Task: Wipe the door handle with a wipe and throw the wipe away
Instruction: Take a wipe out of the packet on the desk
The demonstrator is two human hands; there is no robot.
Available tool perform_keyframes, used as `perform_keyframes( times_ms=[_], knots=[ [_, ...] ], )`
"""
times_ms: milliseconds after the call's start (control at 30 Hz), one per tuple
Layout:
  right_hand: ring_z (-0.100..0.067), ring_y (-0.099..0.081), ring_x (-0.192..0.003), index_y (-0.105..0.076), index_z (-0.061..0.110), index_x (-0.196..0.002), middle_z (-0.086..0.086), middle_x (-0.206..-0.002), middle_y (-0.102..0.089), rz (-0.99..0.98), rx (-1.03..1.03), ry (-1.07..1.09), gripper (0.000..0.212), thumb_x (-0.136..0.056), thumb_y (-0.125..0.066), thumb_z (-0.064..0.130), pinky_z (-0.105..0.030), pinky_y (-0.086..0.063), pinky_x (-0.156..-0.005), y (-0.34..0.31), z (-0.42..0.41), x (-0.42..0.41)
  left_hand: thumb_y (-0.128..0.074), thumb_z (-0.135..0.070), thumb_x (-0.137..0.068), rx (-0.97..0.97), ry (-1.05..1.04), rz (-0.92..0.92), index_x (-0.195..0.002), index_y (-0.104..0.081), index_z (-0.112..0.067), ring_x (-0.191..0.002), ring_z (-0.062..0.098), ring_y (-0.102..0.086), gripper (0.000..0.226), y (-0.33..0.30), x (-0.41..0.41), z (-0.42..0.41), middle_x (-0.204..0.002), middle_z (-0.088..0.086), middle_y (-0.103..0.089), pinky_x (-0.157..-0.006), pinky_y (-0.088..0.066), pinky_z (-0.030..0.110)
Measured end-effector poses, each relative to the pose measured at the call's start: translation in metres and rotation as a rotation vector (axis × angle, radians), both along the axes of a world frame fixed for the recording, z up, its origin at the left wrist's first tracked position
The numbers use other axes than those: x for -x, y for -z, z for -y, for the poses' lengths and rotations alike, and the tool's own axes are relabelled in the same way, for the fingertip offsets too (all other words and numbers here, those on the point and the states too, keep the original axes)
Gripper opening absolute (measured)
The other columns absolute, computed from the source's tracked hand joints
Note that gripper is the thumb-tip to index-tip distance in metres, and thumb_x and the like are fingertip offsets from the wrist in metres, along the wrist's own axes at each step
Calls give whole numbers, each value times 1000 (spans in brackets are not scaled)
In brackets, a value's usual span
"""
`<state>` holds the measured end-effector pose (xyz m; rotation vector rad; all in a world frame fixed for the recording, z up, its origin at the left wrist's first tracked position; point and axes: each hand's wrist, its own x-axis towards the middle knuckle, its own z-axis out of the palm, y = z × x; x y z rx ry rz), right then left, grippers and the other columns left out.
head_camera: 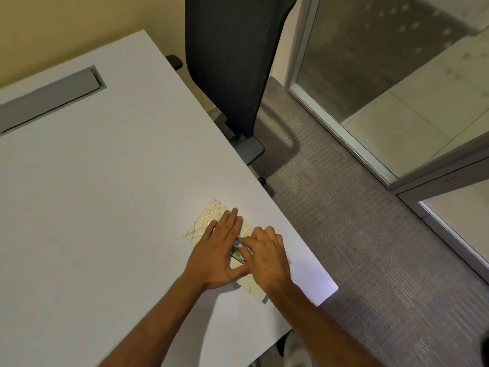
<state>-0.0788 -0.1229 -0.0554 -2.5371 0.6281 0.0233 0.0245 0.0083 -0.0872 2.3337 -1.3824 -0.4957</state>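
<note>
Two bare forearms are seen entering from the lower edge of the head view; no sleeves, watch, rings or bracelets are worn on them. The left hand [219, 250] and the right hand [267, 256] are both uncovered, without gloves, and the nails are kept short. A small dark mark is visible on the back of the right hand. No other part of the body is clearly shown.
</note>
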Motion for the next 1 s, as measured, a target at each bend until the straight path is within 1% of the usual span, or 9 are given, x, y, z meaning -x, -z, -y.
perform_keyframes(
  times_ms=[100, 200, 367, 567, 733, 800, 833, 933, 1000],
  knots=[
    [-18, -51, -91, -72, 25, -96, -1, -100, -67, -5, 87, -77, 13, -95, -61, 33, -33, -42, -78, 2, -9, -11, -56, -72, -91, 2, 1, 14, -167, -23, -16, -162, 17, -2, 101, -1, 1, -1, -175, 0, -8, -128, -3, 41],
    [-17, -51, -96, -71, 21, -102, -2, -107, -66, -37, 16, -52, 20, -100, -53, 32, -32, -43, -85, 0, -9, -12, -52, -74, -92, 8, -2, 5, -168, -22, -17, -162, 18, -5, 100, 2, 1, -2, -175, 0, -9, -128, -6, 43],
    [-18, -60, -92, -55, 19, -104, -3, -99, -61, -11, -429, 171, 17, -103, -44, 32, -37, -57, -81, -19, 3, 0, -43, -85, -91, -31, 7, 15, -169, -14, -22, -162, 15, 1, 104, 8, -2, -2, -176, -5, -1, -127, 2, 41],
    [-20, -63, -86, -49, 16, -102, -13, -93, -60, 236, -750, 374, 10, -105, -44, 24, -24, -52, -61, -40, 23, 15, -43, -84, -92, 32, -35, -112, -169, -14, -23, -161, 12, -1, 103, -2, -3, 0, -176, -10, -1, -128, -7, 41],
    [-20, -66, -92, -60, 34, -92, -4, -100, -67, 330, -1013, 715, 17, -100, -53, 20, -35, -60, -69, -63, 55, 21, -42, -61, -99, 175, -28, -114, -166, -20, -14, -162, 15, -4, 85, -60, 1, 36, -175, -1, -12, -129, -4, 41],
    [-29, -69, -96, -65, 29, -99, -11, -105, -72, 343, -1193, 852, 14, -100, -55, 19, -44, -62, -76, -80, 75, 27, -34, -65, -102, 225, -20, -122, -165, -23, -14, -161, 16, -9, 82, -89, 6, 60, -174, 0, -16, -130, -3, 38],
    [-29, -72, -95, -66, 24, -104, -12, -104, -74, 364, -1294, 878, 12, -99, -56, 18, -42, -62, -73, -88, 85, 31, -27, -69, -104, 248, -16, -115, -164, -23, -15, -161, 16, -11, 81, -102, 9, 72, -173, 0, -17, -130, -3, 35],
    [-22, -75, -89, -67, 14, -111, -10, -100, -78, 488, -1475, 826, 17, -96, -59, 10, -32, -60, -68, -122, 121, 50, -15, -72, -104, 317, 21, -117, -164, -23, -20, -161, 15, -14, 80, -144, 19, 117, -173, 0, -20, -129, -3, 30],
    [-25, -74, -94, -68, 10, -114, -14, -106, -77, 580, -1554, 781, 22, -93, -60, 9, -40, -61, -77, -155, 150, 68, -16, -70, -106, 357, 98, -81, -165, -26, -16, -161, 16, -15, 80, -176, 25, 155, -173, 1, -22, -130, -5, 31]
  ],
)
